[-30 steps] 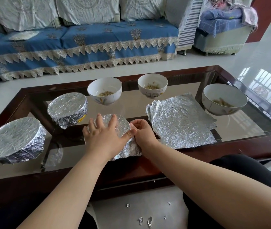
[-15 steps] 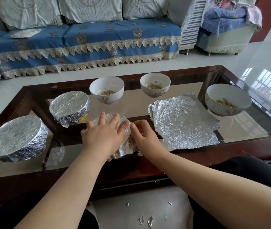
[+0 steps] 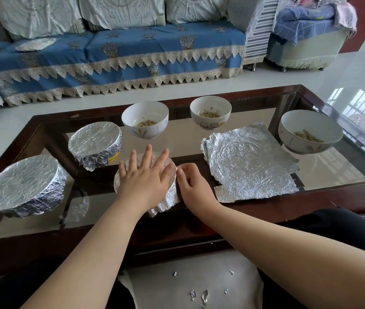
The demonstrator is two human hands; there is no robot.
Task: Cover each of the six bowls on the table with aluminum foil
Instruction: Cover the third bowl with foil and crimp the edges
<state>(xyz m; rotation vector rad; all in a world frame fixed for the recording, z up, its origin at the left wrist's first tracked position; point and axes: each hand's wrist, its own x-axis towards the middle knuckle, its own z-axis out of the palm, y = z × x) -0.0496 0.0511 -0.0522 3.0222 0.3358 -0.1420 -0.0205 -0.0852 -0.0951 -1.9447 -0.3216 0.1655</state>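
Glass worktop (image 3: 344,172): two foil-covered bowls (image 3: 24,184) at 9 o'clock, third bowl (image 3: 168,190) at centre being wrapped. Left hand (image 3: 147,177) presses flat on top, fingers straight; right hand (image 3: 193,186) crimps foil at its side. Three open bowls (image 3: 145,121) left; spare foil sheet (image 3: 250,166) at 3 o'clock.

We are in a home living room. Across the top of the frame runs a sofa (image 3: 114,56) draped in a blue cover with a lace fringe and pale cushion covers. At upper right stands an armchair (image 3: 304,36) piled with folded blankets. A dark wood coffee table (image 3: 199,221) with a glass top fills the middle, set on a glossy pale tiled floor (image 3: 288,81).
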